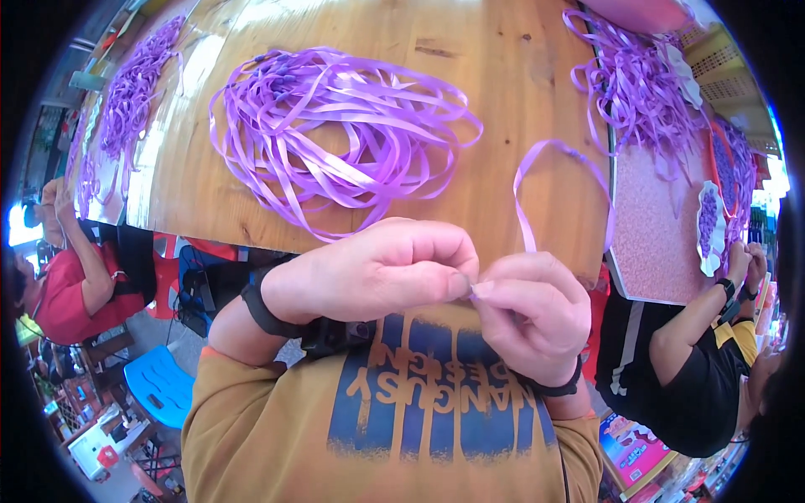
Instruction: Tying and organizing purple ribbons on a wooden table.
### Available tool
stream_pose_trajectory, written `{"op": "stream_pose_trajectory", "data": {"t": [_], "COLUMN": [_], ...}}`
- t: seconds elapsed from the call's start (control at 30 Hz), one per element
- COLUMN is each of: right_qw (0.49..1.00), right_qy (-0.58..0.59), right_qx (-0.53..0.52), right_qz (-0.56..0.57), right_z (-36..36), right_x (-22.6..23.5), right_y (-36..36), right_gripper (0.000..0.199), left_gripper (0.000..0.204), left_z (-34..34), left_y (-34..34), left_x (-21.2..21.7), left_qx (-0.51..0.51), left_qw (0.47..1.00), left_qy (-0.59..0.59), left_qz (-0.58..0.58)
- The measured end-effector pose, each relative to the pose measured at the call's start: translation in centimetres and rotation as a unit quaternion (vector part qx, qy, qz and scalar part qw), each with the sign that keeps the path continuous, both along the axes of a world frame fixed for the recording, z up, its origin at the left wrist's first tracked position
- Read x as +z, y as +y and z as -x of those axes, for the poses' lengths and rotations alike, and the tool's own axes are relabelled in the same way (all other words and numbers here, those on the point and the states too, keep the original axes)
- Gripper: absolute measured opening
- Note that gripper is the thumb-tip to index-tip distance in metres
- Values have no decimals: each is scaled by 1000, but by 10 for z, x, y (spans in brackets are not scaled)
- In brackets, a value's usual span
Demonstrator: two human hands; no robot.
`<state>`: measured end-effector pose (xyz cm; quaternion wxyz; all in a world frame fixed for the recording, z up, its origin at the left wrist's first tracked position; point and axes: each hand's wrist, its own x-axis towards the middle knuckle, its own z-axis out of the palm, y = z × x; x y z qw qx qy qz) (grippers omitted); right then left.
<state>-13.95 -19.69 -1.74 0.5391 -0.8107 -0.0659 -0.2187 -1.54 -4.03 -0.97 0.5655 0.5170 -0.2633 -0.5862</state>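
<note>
Pinching ribbon, the right hand borders shirt lettering.

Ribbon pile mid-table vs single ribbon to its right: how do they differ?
The ribbon pile is many overlapping strands; the single ribbon shows one thin arc. The ribbon pile sprawls widely; the single ribbon reaches the right hand in view. Both are purple.

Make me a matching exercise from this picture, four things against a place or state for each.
1. Pile of shiny purple ribbon loops
2. Blue plastic stool
3. Single narrow purple ribbon
4. Brown short-sleeved shirt with blue print

A. Being worn
B. Arching down to the right hand
C. Heaped on the wooden tabletop
D. At the picture's lower left

Pairs: 1-C, 2-D, 3-B, 4-A
</note>
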Motion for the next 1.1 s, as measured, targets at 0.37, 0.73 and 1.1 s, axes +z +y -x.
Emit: {"op": "stream_pose_trajectory", "data": {"t": [0.37,0.73,1.1], "right_qw": [994,998,995], "right_qy": [-42,-7,-18], "right_qx": [-17,-54,-89], "right_qz": [96,35,34], "right_z": [0,1,4], "right_x": [-1,-1,-4], "right_y": [1,2,1], "right_gripper": [25,29,30], "left_gripper": [10,15,17], "left_z": [4,15,24], "left_y": [-2,-8,-7], "left_x": [3,-5,-1], "left_qx": [32,140,126], "left_qw": [997,880,989], "left_qy": [61,-423,-57], "left_qz": [-39,163,43]}}
